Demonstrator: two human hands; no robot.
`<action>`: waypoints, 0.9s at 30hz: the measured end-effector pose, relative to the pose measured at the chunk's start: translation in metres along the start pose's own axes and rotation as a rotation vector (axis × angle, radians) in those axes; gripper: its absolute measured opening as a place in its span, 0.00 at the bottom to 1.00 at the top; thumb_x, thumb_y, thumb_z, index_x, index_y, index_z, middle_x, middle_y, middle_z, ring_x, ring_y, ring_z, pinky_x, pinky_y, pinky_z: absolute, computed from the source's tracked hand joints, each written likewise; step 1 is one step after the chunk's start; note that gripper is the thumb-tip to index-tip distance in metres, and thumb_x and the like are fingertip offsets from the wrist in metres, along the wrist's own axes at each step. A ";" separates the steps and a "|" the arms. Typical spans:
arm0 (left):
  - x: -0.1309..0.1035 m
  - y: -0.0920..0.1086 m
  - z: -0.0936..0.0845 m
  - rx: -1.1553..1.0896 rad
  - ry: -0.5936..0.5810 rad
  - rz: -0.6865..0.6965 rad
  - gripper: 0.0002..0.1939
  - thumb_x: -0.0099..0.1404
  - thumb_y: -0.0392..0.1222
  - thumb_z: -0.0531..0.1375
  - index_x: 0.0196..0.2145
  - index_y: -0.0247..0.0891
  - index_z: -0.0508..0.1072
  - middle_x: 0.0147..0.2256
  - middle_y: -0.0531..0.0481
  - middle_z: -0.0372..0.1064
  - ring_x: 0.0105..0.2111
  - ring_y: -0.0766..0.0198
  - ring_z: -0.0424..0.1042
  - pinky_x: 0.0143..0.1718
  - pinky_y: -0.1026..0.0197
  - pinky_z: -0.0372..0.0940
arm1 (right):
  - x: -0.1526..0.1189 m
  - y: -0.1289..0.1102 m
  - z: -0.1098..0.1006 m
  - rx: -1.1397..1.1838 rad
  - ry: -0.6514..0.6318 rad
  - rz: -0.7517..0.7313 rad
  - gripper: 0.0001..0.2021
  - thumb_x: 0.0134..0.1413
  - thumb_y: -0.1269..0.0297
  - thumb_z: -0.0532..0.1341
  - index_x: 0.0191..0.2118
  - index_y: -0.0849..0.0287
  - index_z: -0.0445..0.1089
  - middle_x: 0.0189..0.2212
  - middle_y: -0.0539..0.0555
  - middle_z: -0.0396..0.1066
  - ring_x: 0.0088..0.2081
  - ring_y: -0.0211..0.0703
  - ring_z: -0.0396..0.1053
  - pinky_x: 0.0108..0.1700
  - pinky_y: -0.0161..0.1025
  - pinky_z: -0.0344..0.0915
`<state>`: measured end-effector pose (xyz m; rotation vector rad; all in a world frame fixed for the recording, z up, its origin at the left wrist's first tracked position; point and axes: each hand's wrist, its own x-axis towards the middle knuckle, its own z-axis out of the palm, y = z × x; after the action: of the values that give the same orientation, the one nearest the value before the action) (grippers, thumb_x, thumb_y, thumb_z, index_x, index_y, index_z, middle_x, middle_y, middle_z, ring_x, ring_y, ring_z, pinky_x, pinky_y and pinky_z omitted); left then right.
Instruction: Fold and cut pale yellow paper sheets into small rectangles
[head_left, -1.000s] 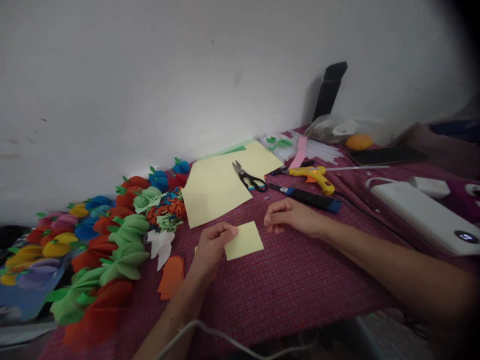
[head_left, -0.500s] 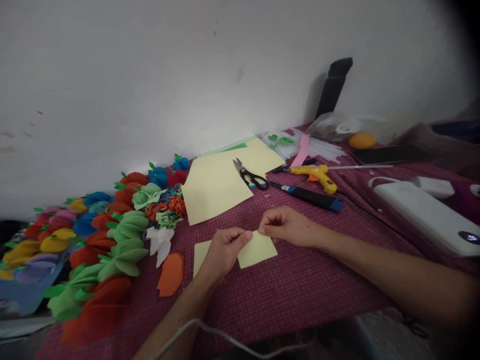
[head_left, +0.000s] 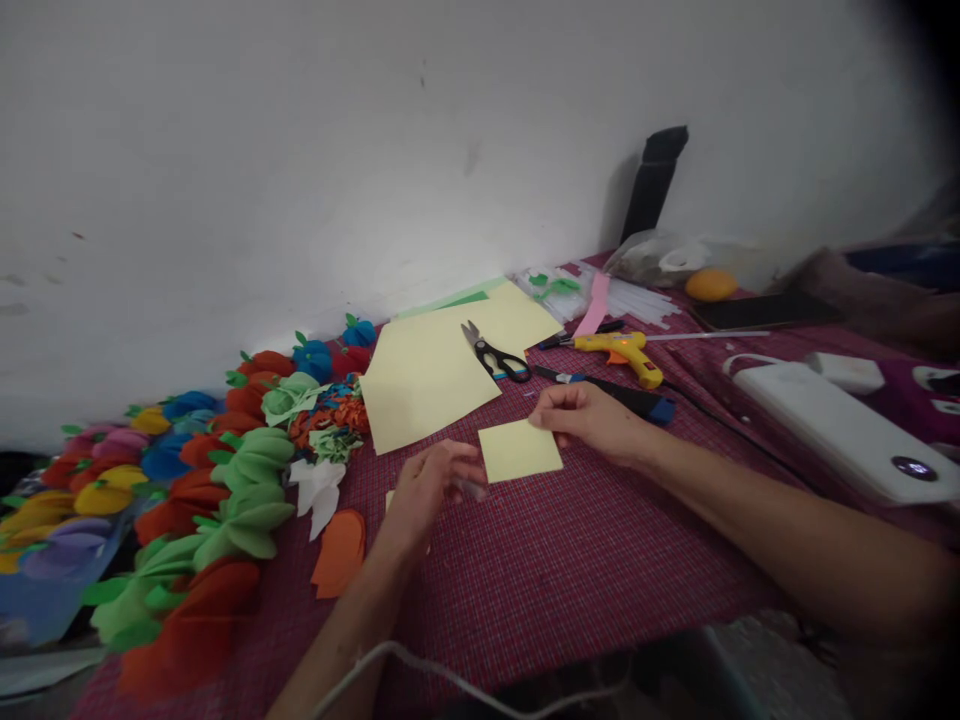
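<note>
Right hand (head_left: 585, 422) has thumb and fingers pinched together on the upper right corner of one small yellow card (head_left: 519, 452), which is above the middle of the table (head_left: 570, 560). Left hand (head_left: 426, 482) is loosely curled and blurred, fingertips slightly parted, just beside the card's lower left corner; nothing shows in its grasp. Its wrist mostly hides a second pale piece (head_left: 389, 499) on the cloth, and one white cable (head_left: 450, 678) crosses in front of the left forearm. One cutter (head_left: 637, 400) lies just behind the right hand, partly covered by it; one glue gun (head_left: 626, 350) lies beyond that. One pair of scissors (head_left: 495, 358) rests partly on the yellow sheeting (head_left: 427, 375), whose layers cannot be counted. To the right are one power bank (head_left: 840, 425), one phone (head_left: 765, 312) and one orange fruit (head_left: 711, 285). One pink strip (head_left: 595, 305) lies by many white sticks (head_left: 643, 302). To the left are stacked orange cutouts (head_left: 340, 555), scraps (head_left: 341, 410) and well over a dozen ornaments (head_left: 251, 460), too overlapped to count exactly.
</note>
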<state>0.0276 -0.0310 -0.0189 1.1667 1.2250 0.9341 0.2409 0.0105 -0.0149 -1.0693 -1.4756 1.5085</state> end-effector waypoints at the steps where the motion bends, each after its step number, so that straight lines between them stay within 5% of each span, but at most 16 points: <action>1: -0.001 -0.002 0.003 0.015 -0.036 -0.024 0.20 0.60 0.52 0.49 0.30 0.32 0.71 0.22 0.45 0.72 0.19 0.64 0.69 0.20 0.66 0.53 | 0.000 0.001 0.001 0.011 -0.010 0.002 0.09 0.42 0.63 0.60 0.19 0.61 0.63 0.16 0.46 0.62 0.18 0.29 0.55 0.21 0.32 0.52; 7: -0.007 -0.004 0.013 0.202 -0.158 -0.018 0.18 0.58 0.50 0.55 0.20 0.33 0.71 0.19 0.46 0.70 0.18 0.68 0.66 0.21 0.66 0.53 | -0.001 0.006 0.004 0.024 -0.032 0.022 0.09 0.43 0.62 0.61 0.20 0.62 0.63 0.15 0.45 0.60 0.17 0.28 0.55 0.20 0.30 0.51; 15: -0.004 0.002 0.006 0.102 -0.046 -0.010 0.15 0.58 0.46 0.56 0.20 0.33 0.70 0.18 0.50 0.69 0.19 0.70 0.65 0.24 0.67 0.55 | -0.004 0.006 0.004 0.006 -0.216 0.096 0.15 0.48 0.54 0.57 0.25 0.63 0.68 0.21 0.52 0.69 0.21 0.30 0.63 0.22 0.29 0.57; 27: -0.002 0.002 0.004 0.142 -0.021 0.013 0.15 0.58 0.45 0.56 0.21 0.32 0.71 0.17 0.51 0.69 0.19 0.71 0.64 0.23 0.68 0.54 | -0.002 0.009 0.003 -0.100 -0.238 0.039 0.13 0.48 0.56 0.58 0.25 0.62 0.71 0.23 0.51 0.71 0.21 0.30 0.63 0.24 0.29 0.58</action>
<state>0.0319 -0.0333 -0.0168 1.2945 1.2845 0.8529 0.2388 0.0069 -0.0240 -1.0084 -1.7173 1.6495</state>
